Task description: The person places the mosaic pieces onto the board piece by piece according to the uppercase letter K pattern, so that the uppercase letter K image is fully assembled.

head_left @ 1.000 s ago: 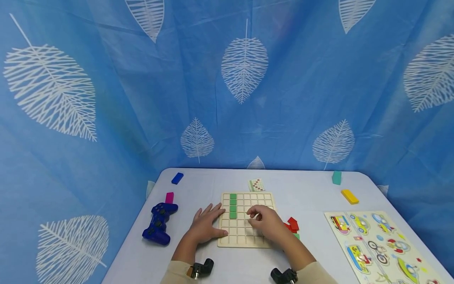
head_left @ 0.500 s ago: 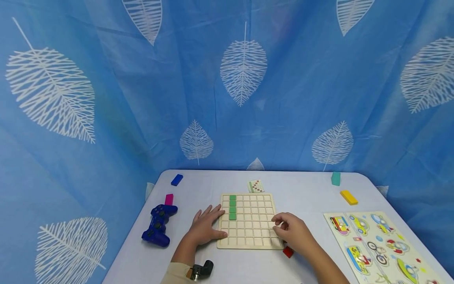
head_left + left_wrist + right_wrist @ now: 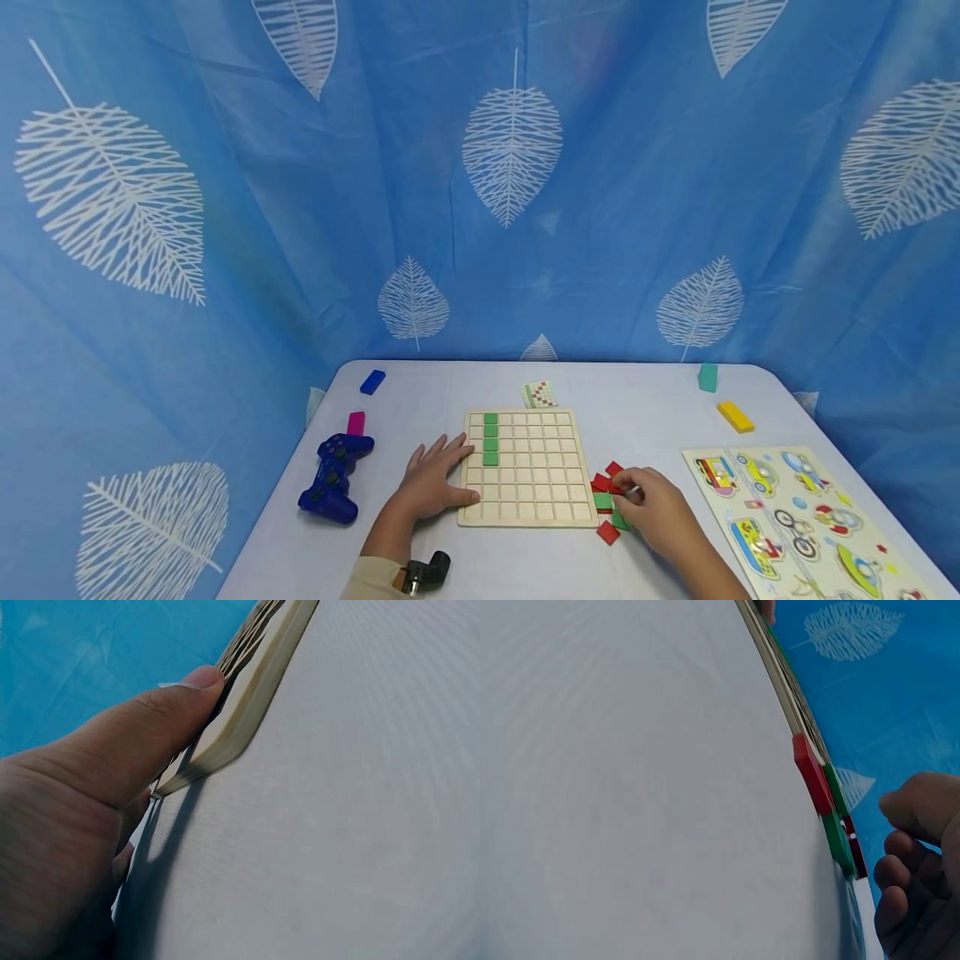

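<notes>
A wooden grid board (image 3: 540,483) lies on the white table, with a short column of green tiles (image 3: 491,439) in its upper left. My left hand (image 3: 438,475) lies flat beside the board's left edge, fingers spread onto it. In the left wrist view its thumb (image 3: 187,686) presses against the board's side (image 3: 255,690). My right hand (image 3: 637,498) rests at a pile of red and green tiles (image 3: 604,492) just right of the board. In the right wrist view its fingers (image 3: 896,874) are loosely curled near the tiles (image 3: 817,784), with nothing visible between them.
A blue game controller (image 3: 333,479) and a pink block (image 3: 356,422) lie left of the board, a blue block (image 3: 372,382) further back. A pattern card (image 3: 540,393) sits behind the board. A teal block (image 3: 707,377), a yellow block (image 3: 735,417) and a vehicle puzzle (image 3: 795,517) lie at right.
My right hand has left the board's middle and moved right, down to the tile pile beside the board. The left hand has stayed put.
</notes>
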Demonstrator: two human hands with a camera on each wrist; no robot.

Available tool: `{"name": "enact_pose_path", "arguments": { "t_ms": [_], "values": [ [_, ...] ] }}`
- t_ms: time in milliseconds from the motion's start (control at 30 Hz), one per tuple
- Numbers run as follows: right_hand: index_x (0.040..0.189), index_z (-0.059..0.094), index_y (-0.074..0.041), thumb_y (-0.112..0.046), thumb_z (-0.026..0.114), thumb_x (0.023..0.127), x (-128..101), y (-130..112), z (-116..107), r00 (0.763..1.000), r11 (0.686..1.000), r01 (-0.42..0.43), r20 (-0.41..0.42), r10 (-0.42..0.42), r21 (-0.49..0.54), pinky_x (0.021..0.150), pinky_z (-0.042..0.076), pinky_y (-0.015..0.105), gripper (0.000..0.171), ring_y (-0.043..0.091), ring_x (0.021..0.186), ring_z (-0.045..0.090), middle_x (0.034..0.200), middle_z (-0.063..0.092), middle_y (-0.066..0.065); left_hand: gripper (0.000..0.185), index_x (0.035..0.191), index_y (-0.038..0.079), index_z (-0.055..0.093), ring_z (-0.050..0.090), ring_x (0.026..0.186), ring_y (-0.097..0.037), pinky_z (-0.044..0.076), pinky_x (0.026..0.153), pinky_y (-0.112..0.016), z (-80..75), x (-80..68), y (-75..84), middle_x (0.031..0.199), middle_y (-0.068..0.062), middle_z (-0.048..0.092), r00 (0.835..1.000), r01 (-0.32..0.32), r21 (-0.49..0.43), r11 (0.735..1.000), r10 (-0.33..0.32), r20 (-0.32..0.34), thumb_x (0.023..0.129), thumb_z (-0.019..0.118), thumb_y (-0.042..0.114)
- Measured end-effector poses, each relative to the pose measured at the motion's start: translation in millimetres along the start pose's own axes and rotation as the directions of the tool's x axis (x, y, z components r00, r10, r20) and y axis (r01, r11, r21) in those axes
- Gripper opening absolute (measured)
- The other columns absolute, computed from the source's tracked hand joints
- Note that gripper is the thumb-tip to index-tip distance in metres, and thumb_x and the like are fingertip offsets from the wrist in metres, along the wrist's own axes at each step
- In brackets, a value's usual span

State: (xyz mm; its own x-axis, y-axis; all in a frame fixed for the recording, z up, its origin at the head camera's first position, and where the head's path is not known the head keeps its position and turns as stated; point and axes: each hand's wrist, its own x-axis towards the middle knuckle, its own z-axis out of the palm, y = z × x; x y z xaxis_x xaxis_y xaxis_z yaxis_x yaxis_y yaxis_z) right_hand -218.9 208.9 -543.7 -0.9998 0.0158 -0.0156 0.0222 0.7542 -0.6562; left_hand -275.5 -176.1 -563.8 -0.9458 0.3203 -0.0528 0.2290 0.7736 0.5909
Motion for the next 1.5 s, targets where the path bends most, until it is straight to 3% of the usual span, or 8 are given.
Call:
{"name": "enact_pose_path", "arguments": {
  "t_ms": [367,567,800,1033,1333,1500],
  "values": [
    [0.106,0.073,-0.015,-0.012,0.080,0.084,1,11,1,0.992,0.998,-0.047,0.112,0.052,-0.044,0.077,0.048,0.032,0.023,0.016,0.090,0.053,0.100,0.061,0.000,0.092,0.155,0.023,0.053,0.019,0.161,-0.036,0.002,0.127,-0.068,0.8,-0.4,-3.2,0.171,0.000,0.035,1.000,0.000,0.018,1.000,0.000,-0.002,0.077,0.088,0.057],
    [0.106,0.074,-0.014,-0.006,0.076,0.084,2,13,-1,0.993,0.998,-0.038,0.110,0.044,-0.056,0.080,0.050,0.035,0.023,0.017,0.092,0.054,0.103,0.062,0.000,0.091,0.155,0.023,0.053,0.019,0.162,-0.036,0.002,0.127,-0.068,1.8,-0.5,-3.0,0.171,0.000,0.035,1.000,-0.002,0.014,1.000,0.002,-0.006,0.077,0.088,0.057],
    [0.111,0.075,-0.012,-0.010,0.077,0.087,4,17,-6,0.991,0.995,-0.069,0.107,0.076,-0.068,0.082,0.054,0.038,0.024,0.018,0.091,0.056,0.105,0.065,0.001,0.091,0.155,0.022,0.053,0.019,0.161,-0.037,0.001,0.127,-0.069,1.7,-0.7,-1.8,0.171,-0.001,0.035,1.000,-0.010,0.007,1.000,0.010,-0.007,0.077,0.088,0.055],
    [0.115,0.072,-0.007,-0.014,0.075,0.091,7,21,-12,0.989,0.991,-0.117,0.087,0.123,-0.062,0.090,0.058,0.049,0.025,0.019,0.093,0.060,0.103,0.068,0.003,0.091,0.155,0.023,0.053,0.019,0.162,-0.036,0.001,0.127,-0.068,2.3,0.5,-1.6,0.171,0.000,0.035,1.000,0.000,0.009,1.000,0.000,-0.006,0.077,0.088,0.056],
    [0.102,0.065,-0.005,-0.033,0.088,0.082,5,18,-13,0.987,0.986,-0.109,0.106,0.123,-0.129,0.081,0.051,0.042,0.041,0.022,0.089,0.054,0.096,0.060,0.006,0.090,0.154,0.025,0.053,0.019,0.162,-0.035,0.001,0.128,-0.067,2.4,1.5,-0.9,0.171,0.002,0.035,1.000,0.019,0.029,0.999,-0.019,-0.005,0.077,0.088,0.057],
    [0.099,0.065,-0.008,-0.032,0.087,0.082,2,18,-10,0.985,0.982,-0.113,0.112,0.131,-0.148,0.082,0.052,0.043,0.037,0.022,0.089,0.054,0.096,0.059,0.006,0.092,0.155,0.025,0.053,0.019,0.162,-0.036,0.002,0.128,-0.067,2.0,1.0,-2.2,0.171,0.002,0.035,1.000,0.018,0.030,0.999,-0.018,-0.004,0.077,0.088,0.058]
  ]
}}
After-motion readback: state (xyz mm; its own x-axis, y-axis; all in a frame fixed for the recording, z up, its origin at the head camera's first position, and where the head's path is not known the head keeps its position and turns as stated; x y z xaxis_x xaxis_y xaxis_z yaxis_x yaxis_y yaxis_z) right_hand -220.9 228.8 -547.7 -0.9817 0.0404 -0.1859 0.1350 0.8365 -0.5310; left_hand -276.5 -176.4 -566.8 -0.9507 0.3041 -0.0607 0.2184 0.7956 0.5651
